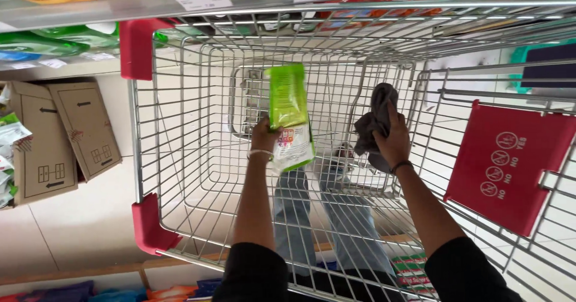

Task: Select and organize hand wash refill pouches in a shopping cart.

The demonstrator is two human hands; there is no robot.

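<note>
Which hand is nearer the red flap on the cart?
Right. The right hand, gripping a grey cloth, is just beside the red flap; the left hand is farther across.

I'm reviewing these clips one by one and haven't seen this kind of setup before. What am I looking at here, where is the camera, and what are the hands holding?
There is no machine: one camera worn on a person's head looks down at their own two bare hands. Both arms reach over a wire shopping cart with red corner guards, in a shop aisle. The left hand holds a green and white packet upright. The right hand grips a crumpled grey cloth. A flattened cardboard box lies on the pale floor to the left, below a shelf.
</note>
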